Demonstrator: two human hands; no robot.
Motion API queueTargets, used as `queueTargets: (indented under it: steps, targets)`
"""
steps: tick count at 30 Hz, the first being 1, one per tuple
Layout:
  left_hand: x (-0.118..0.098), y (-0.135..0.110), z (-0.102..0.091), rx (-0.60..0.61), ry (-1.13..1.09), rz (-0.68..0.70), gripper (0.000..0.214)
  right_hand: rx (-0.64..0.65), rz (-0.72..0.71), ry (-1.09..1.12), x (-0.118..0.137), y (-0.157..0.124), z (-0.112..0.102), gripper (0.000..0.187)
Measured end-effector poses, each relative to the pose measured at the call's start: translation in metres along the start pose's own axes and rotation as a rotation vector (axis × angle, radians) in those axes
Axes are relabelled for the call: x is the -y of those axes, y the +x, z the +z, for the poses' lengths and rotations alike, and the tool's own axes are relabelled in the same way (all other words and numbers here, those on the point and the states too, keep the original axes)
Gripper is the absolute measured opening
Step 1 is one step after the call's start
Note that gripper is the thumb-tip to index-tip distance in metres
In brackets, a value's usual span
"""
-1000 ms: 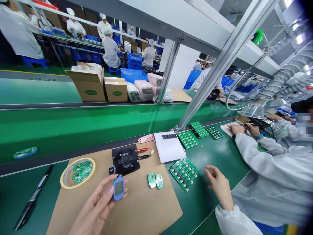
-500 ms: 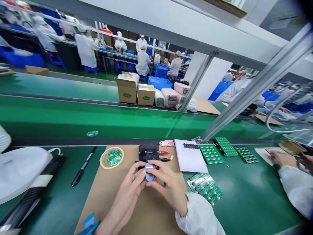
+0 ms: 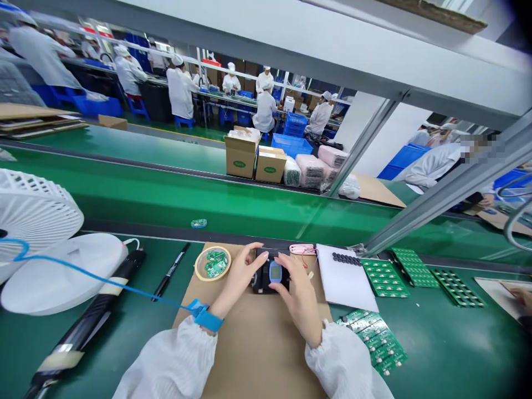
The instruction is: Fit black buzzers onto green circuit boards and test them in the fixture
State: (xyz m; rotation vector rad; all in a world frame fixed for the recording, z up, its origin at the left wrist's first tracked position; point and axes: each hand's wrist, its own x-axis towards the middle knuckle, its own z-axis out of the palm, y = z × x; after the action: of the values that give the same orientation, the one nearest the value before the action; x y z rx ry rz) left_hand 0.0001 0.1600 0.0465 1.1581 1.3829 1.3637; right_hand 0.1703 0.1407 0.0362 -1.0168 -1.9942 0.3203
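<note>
A small blue device with a grey screen (image 3: pixel 275 271) sits in the black fixture (image 3: pixel 266 275) on the brown cardboard mat (image 3: pixel 257 343). My left hand (image 3: pixel 239 275) lies along the fixture's left side with its fingers stretched over the top edge. My right hand (image 3: pixel 300 296) rests on the fixture's right side, fingertips touching the blue device. A blue wrist strap (image 3: pixel 204 316) with a coiled cord is on my left wrist.
A tape ring (image 3: pixel 213 262) holding small green boards lies left of the fixture, a black pen (image 3: pixel 170 271) further left. A white fan (image 3: pixel 37 244) stands at far left. White sheet (image 3: pixel 346 277) and green board panels (image 3: pixel 382 270) (image 3: pixel 374 341) lie to the right. Conveyor behind; co-workers beyond.
The blue device has gone from my hands above the mat into the black fixture. Both hands moved forward onto the fixture. The view shifted left, bringing in the fan.
</note>
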Motion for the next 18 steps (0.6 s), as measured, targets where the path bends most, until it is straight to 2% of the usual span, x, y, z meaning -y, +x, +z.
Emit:
queueTargets:
  steps: [3,9,18]
  targets:
    - [0.004,0.0,0.004,0.029,-0.019,-0.001,0.032,-0.003,0.015,-0.003,0.002,0.002,0.001,0.062]
    - [0.011,0.001,0.007,0.033,-0.068,-0.021,0.031,-0.008,0.095,0.015,0.001,0.003,0.006,0.063]
    - [0.01,0.001,0.012,0.045,-0.118,-0.056,0.034,0.02,0.146,0.044,0.0,0.007,0.0,0.072]
